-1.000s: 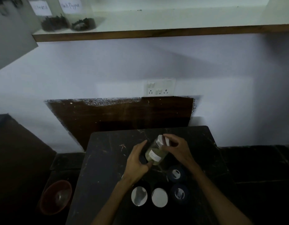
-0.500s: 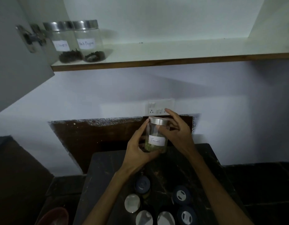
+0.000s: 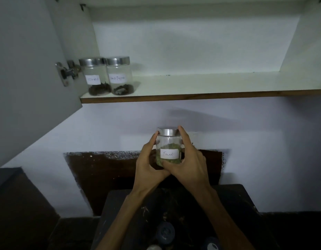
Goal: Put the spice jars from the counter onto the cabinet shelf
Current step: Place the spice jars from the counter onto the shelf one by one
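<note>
My left hand (image 3: 147,165) and right hand (image 3: 189,164) both grasp the Fennel jar (image 3: 168,147) upright, below the shelf (image 3: 201,84). Two jars (image 3: 107,76) stand on the shelf's left end; one label maybe reads pepper.

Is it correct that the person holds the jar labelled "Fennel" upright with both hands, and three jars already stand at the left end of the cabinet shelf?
Not quite. The head view shows two jars on the cabinet shelf, not three: the cloves jar and the black pepper jar, side by side at its left end. The rest holds: the left hand and right hand hold the Fennel jar upright.

three glass jars (image 3: 168,147) (two shelved)
</note>
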